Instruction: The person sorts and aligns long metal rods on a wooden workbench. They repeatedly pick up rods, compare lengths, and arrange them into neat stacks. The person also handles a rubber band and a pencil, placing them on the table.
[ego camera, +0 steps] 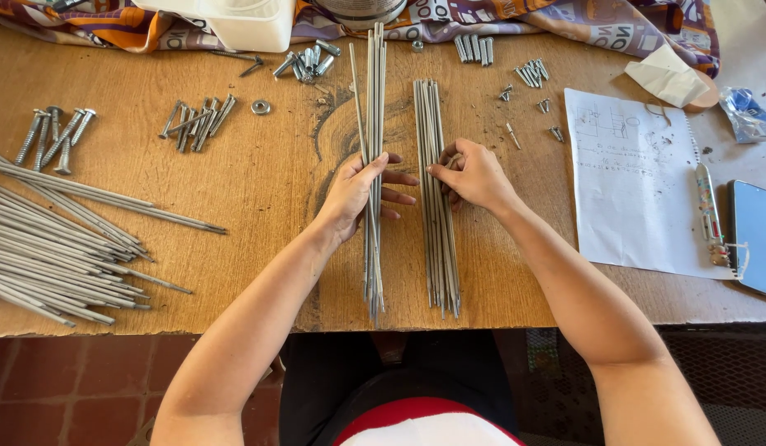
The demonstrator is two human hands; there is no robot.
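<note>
Two bundles of rods run straight away from the body: left hand (358, 194) clamped on the left bundle (374, 165), right hand (474, 175) fingertips pinching the right bundle (436, 239).

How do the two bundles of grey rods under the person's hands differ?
The left bundle reaches farther up the table than the right bundle. The left hand grips the left bundle with one rod splayed out; the right hand only pinches rods of the neater right bundle. Both lie lengthwise, side by side.
</note>
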